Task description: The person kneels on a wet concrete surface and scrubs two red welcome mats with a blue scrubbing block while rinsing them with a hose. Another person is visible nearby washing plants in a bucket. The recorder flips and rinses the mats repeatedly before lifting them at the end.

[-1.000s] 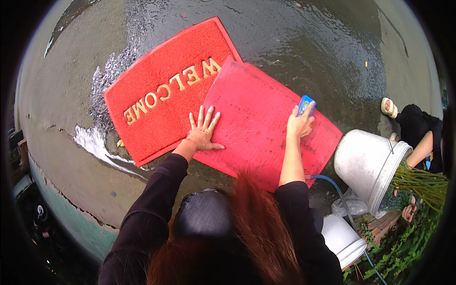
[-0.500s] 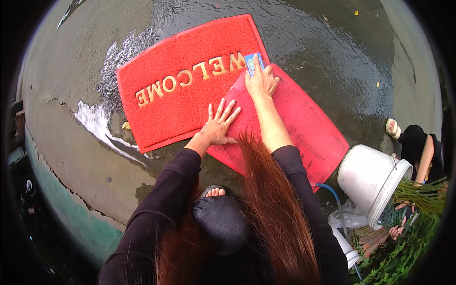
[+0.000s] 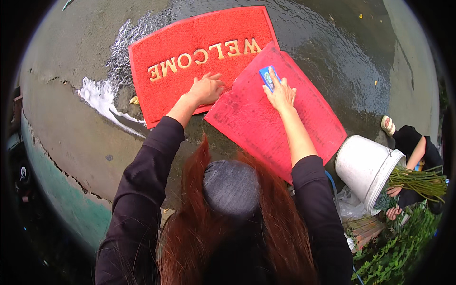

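Observation:
A red looped doormat [image 3: 180, 45] with pale raised letters lies on the wet ground. Overlapping its right side is a second mat [image 3: 304, 118], smooth pinkish-red backing upward and smudged dark. My right hand [image 3: 281, 96] is closed on a small blue flat block [image 3: 267, 79], which has a pale patterned top and rests on that backing; whether it is a brush or a sponge I cannot tell. My left hand [image 3: 207, 89] is at the doormat's lower part, beside the backing's left edge, fingers loosely stretched and holding nothing. Its fingertips are slightly blurred.
At right a white bucket [image 3: 363, 166] lies tilted, with long green stems [image 3: 418, 183] by its mouth. Another person's hands [image 3: 393, 212] are among the greenery there. White foam [image 3: 97, 92] spreads left of the doormat. A blue hose [image 3: 331, 183] runs beside the bucket.
My left hand has come off the backing and moved up and left onto the doormat's side. The right hand has slid the blue block from the overlapping edge inward, right and nearer.

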Demonstrator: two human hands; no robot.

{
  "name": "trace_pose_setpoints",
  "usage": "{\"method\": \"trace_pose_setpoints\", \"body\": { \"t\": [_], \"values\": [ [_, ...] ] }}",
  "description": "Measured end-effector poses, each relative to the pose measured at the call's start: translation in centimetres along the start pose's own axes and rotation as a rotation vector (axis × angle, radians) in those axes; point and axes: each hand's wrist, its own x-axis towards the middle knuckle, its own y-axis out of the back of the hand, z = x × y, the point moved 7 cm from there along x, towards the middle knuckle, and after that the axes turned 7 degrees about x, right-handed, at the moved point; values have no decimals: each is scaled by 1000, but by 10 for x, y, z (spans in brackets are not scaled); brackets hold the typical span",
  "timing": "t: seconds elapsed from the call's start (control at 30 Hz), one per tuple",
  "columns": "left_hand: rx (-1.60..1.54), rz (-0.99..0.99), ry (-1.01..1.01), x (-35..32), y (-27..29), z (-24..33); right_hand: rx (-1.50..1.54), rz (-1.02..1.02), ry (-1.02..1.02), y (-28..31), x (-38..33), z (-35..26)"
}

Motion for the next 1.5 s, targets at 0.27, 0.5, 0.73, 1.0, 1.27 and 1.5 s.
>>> {"method": "trace_pose_setpoints", "body": {
  "t": [0.27,0.5,0.73,1.0,1.27,1.5],
  "values": [
    [305,190,235,-56,146,26,106,-174,-122,16,-84,55],
    [-467,334,-1028,-183,165,267,194,27,-183,53,-146,99],
    [-285,-940,-1125,-319,7,299,257,75,-160,94,-173,110],
    [-449,-386,-423,-367,-8,129,399,15,3,49,-151,38],
    [-787,-890,12,-401,-120,64,175,44,620,-86,-123,-114],
    [-1087,-814,312,-370,-150,-37,244,472,23,-6,-16,-18]
  ]
}}
